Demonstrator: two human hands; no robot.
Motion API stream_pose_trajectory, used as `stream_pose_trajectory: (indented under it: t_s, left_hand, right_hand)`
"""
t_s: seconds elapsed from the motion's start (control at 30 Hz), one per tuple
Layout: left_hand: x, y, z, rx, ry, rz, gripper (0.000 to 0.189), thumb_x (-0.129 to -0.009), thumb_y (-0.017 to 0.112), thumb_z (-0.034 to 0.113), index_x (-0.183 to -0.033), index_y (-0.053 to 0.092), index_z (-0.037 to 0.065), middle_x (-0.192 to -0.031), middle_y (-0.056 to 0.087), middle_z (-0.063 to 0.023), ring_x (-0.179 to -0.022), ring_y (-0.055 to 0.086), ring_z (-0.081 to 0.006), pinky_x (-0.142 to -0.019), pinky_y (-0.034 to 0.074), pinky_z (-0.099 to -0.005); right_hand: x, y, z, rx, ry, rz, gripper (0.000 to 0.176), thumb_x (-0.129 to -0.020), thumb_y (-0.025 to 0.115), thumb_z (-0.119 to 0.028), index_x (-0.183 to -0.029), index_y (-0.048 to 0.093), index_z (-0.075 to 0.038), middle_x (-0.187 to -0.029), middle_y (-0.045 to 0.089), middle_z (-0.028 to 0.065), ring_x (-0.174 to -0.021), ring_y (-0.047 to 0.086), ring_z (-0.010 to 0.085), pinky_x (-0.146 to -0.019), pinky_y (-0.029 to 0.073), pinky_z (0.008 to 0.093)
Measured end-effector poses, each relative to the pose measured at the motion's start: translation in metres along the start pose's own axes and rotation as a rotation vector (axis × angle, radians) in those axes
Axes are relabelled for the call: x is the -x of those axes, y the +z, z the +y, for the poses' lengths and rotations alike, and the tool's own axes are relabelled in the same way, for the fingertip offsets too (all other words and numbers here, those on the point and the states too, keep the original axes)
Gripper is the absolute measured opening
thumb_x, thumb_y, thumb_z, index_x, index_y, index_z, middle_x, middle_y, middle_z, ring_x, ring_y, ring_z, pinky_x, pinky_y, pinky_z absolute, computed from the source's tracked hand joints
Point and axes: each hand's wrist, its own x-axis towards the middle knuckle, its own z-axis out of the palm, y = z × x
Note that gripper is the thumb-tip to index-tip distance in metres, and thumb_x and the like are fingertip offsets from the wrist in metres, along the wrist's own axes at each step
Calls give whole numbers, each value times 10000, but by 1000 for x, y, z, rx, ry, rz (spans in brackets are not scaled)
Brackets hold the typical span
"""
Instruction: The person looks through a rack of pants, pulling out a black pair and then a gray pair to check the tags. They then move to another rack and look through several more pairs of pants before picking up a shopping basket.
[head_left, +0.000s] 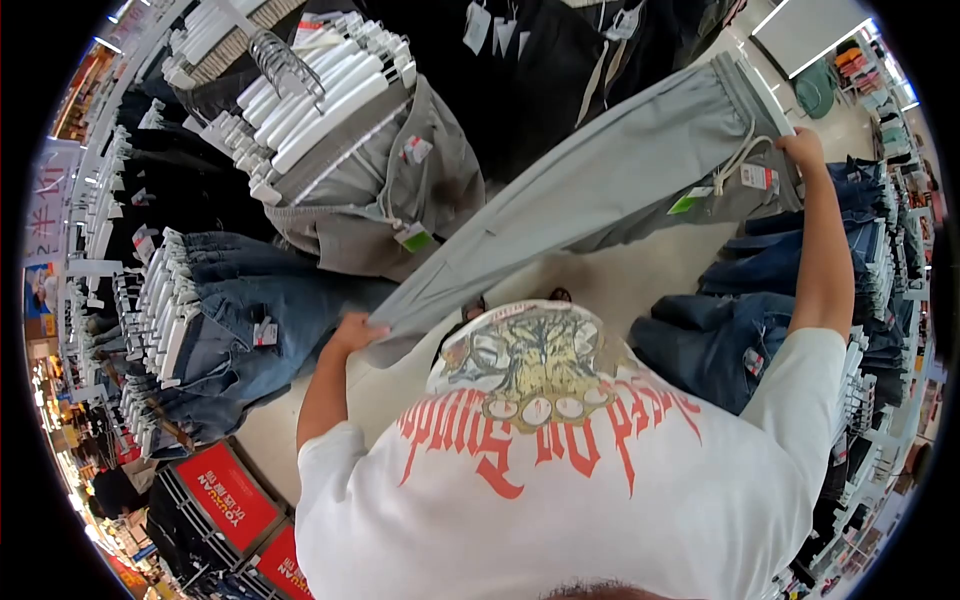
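Observation:
A pair of grey drawstring trousers (600,170) is stretched diagonally in front of me, waistband up at the right. My right hand (803,150) is closed on the waist end, at the side of a white hanger (765,95). A pale drawstring, a white-and-red price tag (758,177) and a green tag (689,201) hang near the waist. Down at the left, my left hand (352,331) pinches the lower leg end of the same trousers. The second leg hangs partly hidden behind the first.
Grey trousers on white hangers (330,110) fill a rack ahead at the left. Blue jeans (250,310) hang at the left, and more jeans (715,320) at the right. Black garments (540,70) hang ahead. Red sign boards (222,490) stand at the lower left.

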Motion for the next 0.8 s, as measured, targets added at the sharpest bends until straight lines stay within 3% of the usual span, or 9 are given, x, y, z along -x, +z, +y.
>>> stream_pose_trajectory:
  t_s: [0.1,0.13,0.23,0.37,0.43,0.53,0.77,0.8]
  left_hand:
    - [10,-11,-18,-92,22,-140,490,-655,850,382,-822,683,-47,-749,679,-174,-659,642,-223,-611,502,-370]
    - [18,-16,-13,-104,-71,-166,384,-684,831,300,-814,696,-34,-737,686,-139,-630,627,-195,-589,497,-346]
    - [16,-11,-57,97,-151,-204,300,-735,793,245,-837,711,-25,-747,695,-117,-640,628,-158,-605,500,-314]
    - [20,4,-77,422,-223,-84,189,-851,708,158,-833,708,-30,-763,692,-77,-648,620,-129,-645,502,-259]
    - [12,12,-71,503,-209,-129,190,-871,699,159,-851,705,-30,-762,687,-66,-647,616,-126,-643,505,-251]
    - [-4,35,-67,581,-199,-143,198,-895,685,167,-888,701,-30,-759,679,-57,-646,610,-117,-638,511,-242]
    - [-52,66,-8,664,-159,-177,173,-926,649,160,-927,708,-2,-766,669,-50,-631,594,-88,-607,510,-210]
    - [-62,74,-9,657,-168,-172,198,-915,664,185,-955,703,-5,-799,680,-68,-671,617,-118,-637,522,-236]
  right_hand:
    - [0,-5,4,69,13,68,354,-632,716,-221,-878,709,33,-751,687,171,-696,672,286,-666,502,368]
    - [-3,-5,9,65,23,75,349,-628,714,-222,-877,713,23,-758,687,176,-703,672,293,-671,502,368]
    - [0,-10,9,64,83,58,352,-626,711,-229,-875,712,20,-762,687,187,-705,672,299,-677,504,368]
    - [5,-16,14,128,43,66,332,-638,704,-230,-860,708,18,-744,680,163,-680,658,281,-659,496,367]
    - [6,-9,16,102,-4,89,296,-660,699,-214,-842,699,20,-706,667,125,-624,631,242,-612,477,357]
    - [14,-10,-1,86,8,35,370,-645,707,-264,-896,713,7,-782,694,184,-717,674,298,-694,506,380]
    - [38,-26,-52,108,-154,51,379,-677,715,-272,-946,712,-4,-806,696,183,-755,679,305,-719,505,389]
    - [45,-29,-62,67,-168,54,378,-682,716,-267,-945,707,5,-808,693,190,-758,681,307,-717,505,392]
